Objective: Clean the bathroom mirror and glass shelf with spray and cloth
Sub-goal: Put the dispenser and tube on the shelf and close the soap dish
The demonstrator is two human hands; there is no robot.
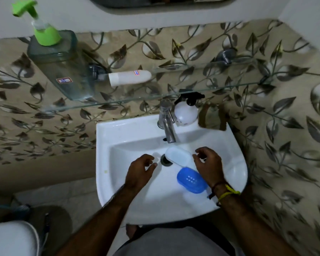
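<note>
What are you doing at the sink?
A person stands at a white sink, both hands over the basin. The right hand is at a white soap-dish lid near the drain; whether it grips the lid is unclear. A blue soap dish lies beside it. The left hand is empty. A spray bottle waits by the tap. The glass shelf still holds a soap dispenser and a white tube.

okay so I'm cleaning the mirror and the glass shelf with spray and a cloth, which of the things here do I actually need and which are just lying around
For the job:
- mirror
- glass shelf
- white spray bottle on the sink rim
- no cloth in view

Just lying about:
- green pump dispenser and white bottle, both on the shelf, so they need moving
- white soap dish lid and blue soap dish in the sink
- tap
</note>
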